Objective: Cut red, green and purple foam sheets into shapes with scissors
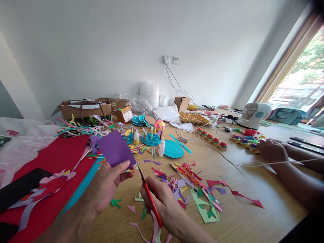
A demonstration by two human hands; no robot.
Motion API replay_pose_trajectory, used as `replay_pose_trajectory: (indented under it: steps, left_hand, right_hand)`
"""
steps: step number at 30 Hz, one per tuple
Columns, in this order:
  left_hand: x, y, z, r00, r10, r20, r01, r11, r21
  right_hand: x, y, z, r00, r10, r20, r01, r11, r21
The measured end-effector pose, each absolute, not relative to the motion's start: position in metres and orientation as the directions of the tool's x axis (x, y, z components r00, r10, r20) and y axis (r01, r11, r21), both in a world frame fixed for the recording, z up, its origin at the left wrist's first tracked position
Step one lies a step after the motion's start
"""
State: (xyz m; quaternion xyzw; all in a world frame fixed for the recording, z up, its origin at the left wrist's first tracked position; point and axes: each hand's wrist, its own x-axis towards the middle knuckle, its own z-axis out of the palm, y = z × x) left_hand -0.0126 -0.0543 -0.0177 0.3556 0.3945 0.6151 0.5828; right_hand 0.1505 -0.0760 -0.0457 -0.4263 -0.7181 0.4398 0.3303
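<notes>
A sheet of purple paper (116, 147) is pinched by its lower right corner between the thumb and fingers of my left hand (111, 180). My right hand (158, 195) is wrapped around red-handled scissors (152, 202). Their dark blades point up and left, close beside the paper's lower right corner; whether they touch it I cannot tell. Beneath and to the right of my right hand, colourful paper scraps (181, 184) lie scattered on the wooden table (235, 182), among them a cut green piece (206, 211).
Glue bottles (161, 147) stand ahead near a round blue disc (173, 149) and decorated blue bases (150, 139). Red paper (58, 158) covers the left side. On the right, another person's hands (272, 150) touch painted egg-carton pieces (244, 141). A white cable (222, 156) crosses the table.
</notes>
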Motion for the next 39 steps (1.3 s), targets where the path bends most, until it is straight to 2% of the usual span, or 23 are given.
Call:
replay_pose_trajectory:
  steps: [8,13,20,39]
  left_hand:
    - [-0.01,-0.06,-0.014,-0.021,0.995,-0.093,-0.485,0.071,0.872]
    - [-0.015,-0.059,-0.007,-0.063,0.997,-0.048,-0.5,0.01,0.866]
    - [-0.01,-0.061,-0.012,-0.001,0.996,-0.088,-0.483,0.076,0.872]
    - [-0.003,-0.064,-0.016,0.046,0.993,-0.108,-0.442,0.117,0.889]
  right_hand:
    - [0.147,-0.076,-0.046,-0.39,0.911,0.135,0.414,0.305,-0.858]
    - [0.148,-0.077,-0.043,-0.392,0.91,0.133,0.466,0.321,-0.824]
    - [0.148,-0.077,-0.041,-0.387,0.911,0.142,0.457,0.323,-0.829]
    - [0.148,-0.076,-0.039,-0.363,0.915,0.176,0.488,0.347,-0.801]
